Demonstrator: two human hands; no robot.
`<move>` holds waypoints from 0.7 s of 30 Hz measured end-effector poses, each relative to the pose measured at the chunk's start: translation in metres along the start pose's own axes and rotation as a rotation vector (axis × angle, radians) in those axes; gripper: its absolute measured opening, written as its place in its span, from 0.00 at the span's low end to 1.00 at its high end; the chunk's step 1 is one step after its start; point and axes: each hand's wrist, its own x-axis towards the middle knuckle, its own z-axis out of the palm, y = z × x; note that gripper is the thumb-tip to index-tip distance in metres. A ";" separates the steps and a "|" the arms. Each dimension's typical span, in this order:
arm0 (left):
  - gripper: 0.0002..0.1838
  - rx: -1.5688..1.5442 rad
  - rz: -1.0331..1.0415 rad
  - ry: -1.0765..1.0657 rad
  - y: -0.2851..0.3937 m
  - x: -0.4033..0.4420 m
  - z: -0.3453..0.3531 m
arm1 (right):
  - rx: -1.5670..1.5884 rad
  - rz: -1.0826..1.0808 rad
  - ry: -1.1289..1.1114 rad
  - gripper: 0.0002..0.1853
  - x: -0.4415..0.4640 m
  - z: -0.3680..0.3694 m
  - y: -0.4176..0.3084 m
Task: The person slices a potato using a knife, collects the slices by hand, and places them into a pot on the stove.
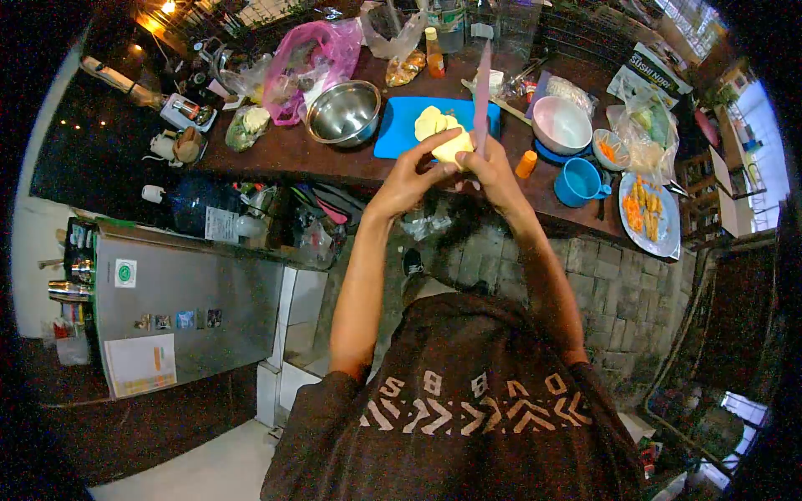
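Observation:
My left hand (415, 174) is closed around a pale yellow piece (452, 147) that looks like peeled potato, above the near edge of a blue cutting board (393, 138). My right hand (494, 174) grips a knife; its pinkish blade (482, 100) points up and away from me, and its handle is hidden in the fingers. The right thumb is also close to the yellow piece, but I cannot tell whether it presses on it. Several pale yellow slices (429, 122) lie on the board just beyond my left hand.
Left of the board stand a steel bowl (344, 115) and a pink plastic bag (294, 63). To the right are an orange-capped bottle (526, 164), a white bowl (561, 125), a blue mug (578, 184) and a plate (666, 238) of orange and yellow food strips. A sauce bottle (434, 54) stands behind.

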 end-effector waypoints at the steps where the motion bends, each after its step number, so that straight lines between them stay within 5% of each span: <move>1: 0.29 -0.067 -0.093 0.033 0.002 0.001 0.002 | 0.143 0.078 -0.038 0.19 -0.001 0.001 -0.006; 5: 0.28 0.023 0.023 0.084 -0.009 0.008 0.005 | 0.035 0.036 -0.030 0.14 0.003 -0.009 0.004; 11: 0.28 -0.200 -0.110 0.435 -0.023 0.011 -0.004 | -0.270 -0.034 0.224 0.06 0.006 -0.018 -0.002; 16: 0.33 -0.236 -0.135 0.574 -0.051 0.011 -0.014 | -0.434 -0.028 0.313 0.11 0.011 -0.025 -0.007; 18: 0.35 -0.201 -0.209 0.636 -0.065 0.015 -0.019 | -1.066 -0.155 0.359 0.11 0.017 -0.036 0.002; 21: 0.37 -0.148 -0.195 0.637 -0.091 0.015 -0.027 | -0.986 -0.250 0.408 0.12 0.025 -0.039 0.020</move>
